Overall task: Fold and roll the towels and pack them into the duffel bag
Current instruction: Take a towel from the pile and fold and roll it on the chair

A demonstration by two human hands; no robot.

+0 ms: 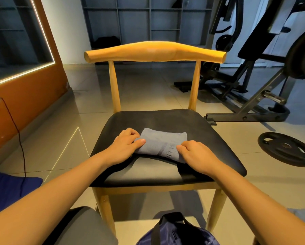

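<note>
Bare seat (pixel 210 138) around towel (pixel 164 142)

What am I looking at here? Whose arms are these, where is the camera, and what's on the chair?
No machine here: these are a person's two bare arms, filmed by a single wide-angle camera worn on the head, looking forward and down. On the black seat of the chair lies a folded grey-blue towel. The left hand grips its left end and the right hand its right end, fingers curled on the cloth. At the picture's bottom edge sits a dark blue bag, where the towel should go. On the floor to the right lies a weight plate.
</note>
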